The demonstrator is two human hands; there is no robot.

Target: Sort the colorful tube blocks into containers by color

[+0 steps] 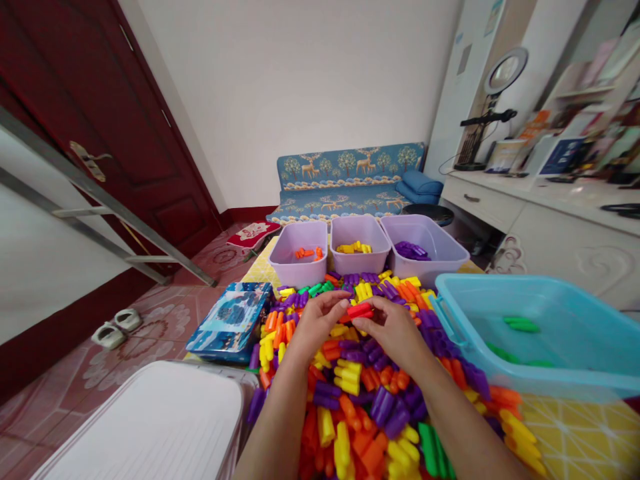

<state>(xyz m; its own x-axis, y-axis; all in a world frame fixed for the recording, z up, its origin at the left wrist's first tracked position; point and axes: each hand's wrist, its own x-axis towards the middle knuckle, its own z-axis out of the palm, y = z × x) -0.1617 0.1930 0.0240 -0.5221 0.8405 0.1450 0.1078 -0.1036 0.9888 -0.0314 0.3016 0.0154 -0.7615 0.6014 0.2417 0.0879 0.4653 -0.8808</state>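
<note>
Above a heap of coloured plastic pieces (pixel 347 377), my right hand (pixel 397 327) pinches a small red plastic piece (pixel 360 311) between thumb and fingers. My left hand (pixel 323 321) is just left of it, fingers curved and parted from the thumb. Its thumb tip is close to the red piece's left end; whether they touch I cannot tell. Finger-shaped, ribbed pieces in purple, yellow, orange and green lie loose beneath both hands. Among them are a yellow piece (pixel 349 377) under my hands and a green piece (pixel 434 450) near my right forearm.
Behind the heap stand three lilac bins: the left bin (pixel 300 272) holds orange pieces, the middle bin (pixel 361 265) yellow, the right bin (pixel 425 268) purple. A blue tub (pixel 560 293) with green pieces is at right. A blue box (pixel 233 320) and white lid (pixel 145 427) are left.
</note>
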